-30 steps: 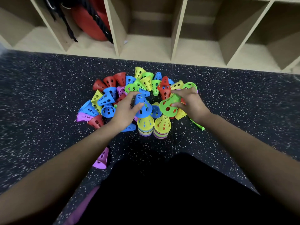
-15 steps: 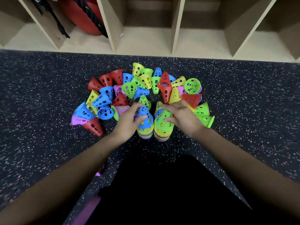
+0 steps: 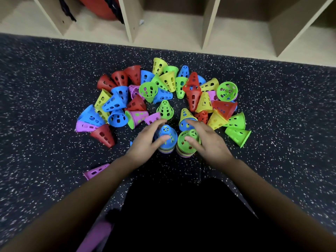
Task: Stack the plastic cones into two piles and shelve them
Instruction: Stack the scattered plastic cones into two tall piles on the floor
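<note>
Two short stacks of perforated plastic cones stand side by side on the floor in front of me. The left stack (image 3: pixel 166 142) is topped by a blue cone, the right stack (image 3: pixel 187 146) by a green one. My left hand (image 3: pixel 145 140) spreads around the blue top, thumb resting on its front and fingers stretched past its tip. My right hand (image 3: pixel 209 140) lies likewise beside the green top, thumb on it. Behind the stacks, a heap of loose cones (image 3: pixel 163 91) in red, blue, yellow, green and purple curves in an arc.
A lone purple cone (image 3: pixel 96 171) lies by my left forearm. Beige shelf cubbies (image 3: pixel 174 26) line the far edge of the dark speckled floor (image 3: pixel 45 84). One cubby holds a red ball (image 3: pixel 101 8) and a black rope. My dark clothing fills the bottom centre.
Both hands brought a cone down, blue on the left stack and green on the right. The fingers have since loosened and spread. The camera tilted down, closer to the cones.
</note>
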